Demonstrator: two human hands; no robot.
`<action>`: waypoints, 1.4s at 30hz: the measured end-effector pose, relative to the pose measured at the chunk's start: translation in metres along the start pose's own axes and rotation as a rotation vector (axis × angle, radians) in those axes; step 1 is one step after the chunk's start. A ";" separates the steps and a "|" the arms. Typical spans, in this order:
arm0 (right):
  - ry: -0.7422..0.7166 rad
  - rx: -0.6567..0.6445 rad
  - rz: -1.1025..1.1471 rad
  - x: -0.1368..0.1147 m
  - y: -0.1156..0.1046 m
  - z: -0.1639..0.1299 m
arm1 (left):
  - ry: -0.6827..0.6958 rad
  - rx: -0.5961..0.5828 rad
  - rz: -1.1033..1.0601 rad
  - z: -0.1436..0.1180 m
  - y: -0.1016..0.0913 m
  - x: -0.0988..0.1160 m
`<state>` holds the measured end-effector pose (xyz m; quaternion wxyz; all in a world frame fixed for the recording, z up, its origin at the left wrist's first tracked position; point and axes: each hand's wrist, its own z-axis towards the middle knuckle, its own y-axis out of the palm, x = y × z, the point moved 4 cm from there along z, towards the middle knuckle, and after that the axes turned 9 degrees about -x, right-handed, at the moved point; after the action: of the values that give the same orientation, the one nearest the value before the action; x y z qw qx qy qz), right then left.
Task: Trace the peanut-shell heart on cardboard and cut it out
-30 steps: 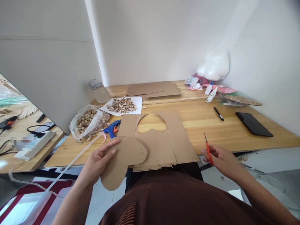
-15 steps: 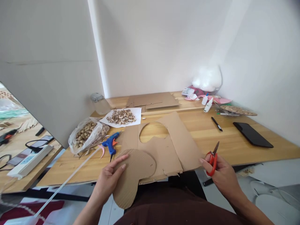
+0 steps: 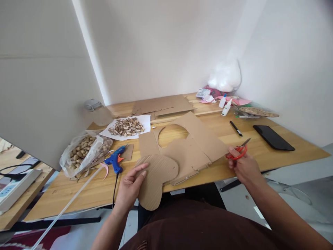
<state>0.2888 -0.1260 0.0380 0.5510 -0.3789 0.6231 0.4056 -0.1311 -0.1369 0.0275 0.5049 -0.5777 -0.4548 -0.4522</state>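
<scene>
My left hand point(image 3: 133, 184) is closed on a heart-shaped cardboard cutout point(image 3: 153, 189), thumb on top, at the table's front edge. My right hand point(image 3: 243, 163) is closed round red-handled scissors point(image 3: 239, 152), whose blades point up and to the right. Its fingertips also meet the right corner of a cardboard sheet point(image 3: 208, 139) with a hole cut through it. The cutout overlaps the sheet's lower left part. Left of the cutout lies a blue glue gun point(image 3: 116, 159), its cord hanging over the front edge.
Peanuts point(image 3: 82, 149) fill a plastic bag at left; shells point(image 3: 127, 126) lie on white paper. Another cardboard piece point(image 3: 163, 104) lies at the back. At right are two small bottles point(image 3: 226, 107), a black pen point(image 3: 235, 128) and a black tablet point(image 3: 273, 138). A white stick point(image 3: 67, 205) crosses the front left.
The sheet with the hole has turned counterclockwise, its right corner rising with my right hand. The scissors have tilted further right. My left hand still holds the cutout; the camera view has shifted.
</scene>
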 end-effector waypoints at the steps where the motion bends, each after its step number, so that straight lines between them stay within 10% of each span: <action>1: 0.029 -0.023 0.007 -0.001 0.001 0.001 | 0.004 0.020 -0.028 0.000 -0.002 -0.002; 9: 0.152 -0.202 -0.147 -0.003 0.019 0.005 | -0.009 0.038 -0.176 -0.003 -0.006 -0.011; 42: -0.019 0.085 0.267 0.009 -0.004 0.014 | 0.004 0.084 -0.657 0.000 -0.004 -0.009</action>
<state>0.2964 -0.1152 0.0277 0.5137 -0.2652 0.6793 0.4521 -0.1366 -0.1368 0.0195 0.3563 -0.3782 -0.6340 -0.5727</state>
